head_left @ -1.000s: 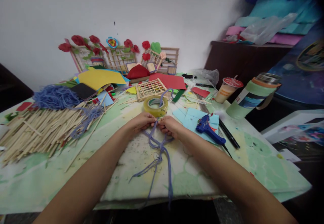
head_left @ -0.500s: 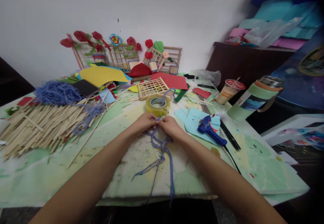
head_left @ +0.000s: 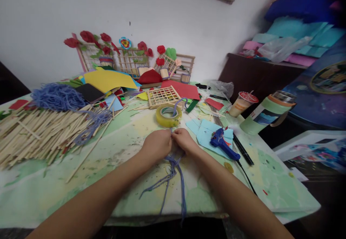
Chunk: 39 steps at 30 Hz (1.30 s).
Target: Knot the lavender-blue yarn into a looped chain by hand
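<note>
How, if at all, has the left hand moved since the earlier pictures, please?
Yes, the left hand has moved slightly toward the person's body, judged against the roll of tape just beyond it.

no text is readable, neither on the round yellow tape roll (head_left: 168,122) nor, at its three o'clock, the red-lidded plastic cup (head_left: 240,105).

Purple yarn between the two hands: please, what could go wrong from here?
The purple yarn pinched by the left hand and right hand has several loose strands below, which might tangle. A strand also runs into the tape roll, so a hard pull could drag the roll. The glue gun lies near the right forearm; a wide movement may knock it. Whether it is hot, I cannot tell.
</note>
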Each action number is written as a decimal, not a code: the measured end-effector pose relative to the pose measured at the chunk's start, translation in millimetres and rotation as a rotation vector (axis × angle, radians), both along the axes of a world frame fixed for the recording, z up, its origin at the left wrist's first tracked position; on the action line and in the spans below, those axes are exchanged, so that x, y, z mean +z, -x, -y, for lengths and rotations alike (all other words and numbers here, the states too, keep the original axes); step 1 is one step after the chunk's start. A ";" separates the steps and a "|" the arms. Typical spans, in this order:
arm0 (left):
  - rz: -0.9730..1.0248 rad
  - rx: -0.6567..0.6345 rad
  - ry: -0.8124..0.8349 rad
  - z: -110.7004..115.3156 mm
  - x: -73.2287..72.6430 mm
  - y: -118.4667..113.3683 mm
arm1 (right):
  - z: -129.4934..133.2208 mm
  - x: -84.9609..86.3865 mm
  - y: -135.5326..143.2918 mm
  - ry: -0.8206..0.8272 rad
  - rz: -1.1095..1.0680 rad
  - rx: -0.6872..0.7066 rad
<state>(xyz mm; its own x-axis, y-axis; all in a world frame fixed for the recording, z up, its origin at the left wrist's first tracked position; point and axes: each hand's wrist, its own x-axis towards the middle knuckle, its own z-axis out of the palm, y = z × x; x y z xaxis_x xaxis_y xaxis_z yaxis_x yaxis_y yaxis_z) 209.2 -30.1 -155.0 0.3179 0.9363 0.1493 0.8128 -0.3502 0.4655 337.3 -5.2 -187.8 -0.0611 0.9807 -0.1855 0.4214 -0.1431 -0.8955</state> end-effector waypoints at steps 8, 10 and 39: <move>-0.020 -0.361 0.114 39.8 2.3 -16.0 | 5.0 11.5 -1.8 0.085 -0.127 0.019; -0.033 -0.541 0.160 47.5 13.6 -11.3 | 5.6 12.1 -2.0 0.075 -0.064 0.006; 0.856 0.065 0.816 -45.7 -20.6 -1.3 | 1.8 1.0 -8.0 0.062 -0.214 0.105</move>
